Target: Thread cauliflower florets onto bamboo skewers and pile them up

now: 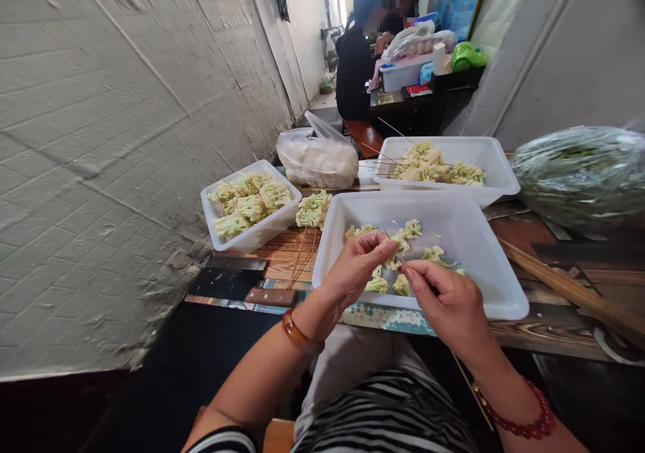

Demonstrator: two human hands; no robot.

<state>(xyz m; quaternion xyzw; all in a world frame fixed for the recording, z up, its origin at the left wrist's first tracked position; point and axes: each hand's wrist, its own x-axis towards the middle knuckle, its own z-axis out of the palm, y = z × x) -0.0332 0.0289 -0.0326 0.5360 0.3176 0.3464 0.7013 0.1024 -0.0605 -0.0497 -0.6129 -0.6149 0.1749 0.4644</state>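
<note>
Over the near white plastic tub (488, 251), my left hand (353, 265) pinches a small cauliflower floret (394, 259) between thumb and fingers. My right hand (448, 302) is closed on a thin bamboo skewer (476, 392), whose long end sticks out below my wrist. The fingertips of both hands almost meet at the floret, and they hide the skewer's tip. Loose florets (413, 228) lie on the tub's floor. Left of the tub, a bunch of skewered cauliflower (313, 210) rests on the wooden table.
Skewered cauliflower fills a left tub (252, 238) and a back tub (496, 164). A cleaver (272, 297) lies at the table's front edge. Bamboo skewers (564, 285) lie at right, near bagged greens (579, 171). A white-filled bag (320, 160) stands behind. Two people (355, 63) sit farther back.
</note>
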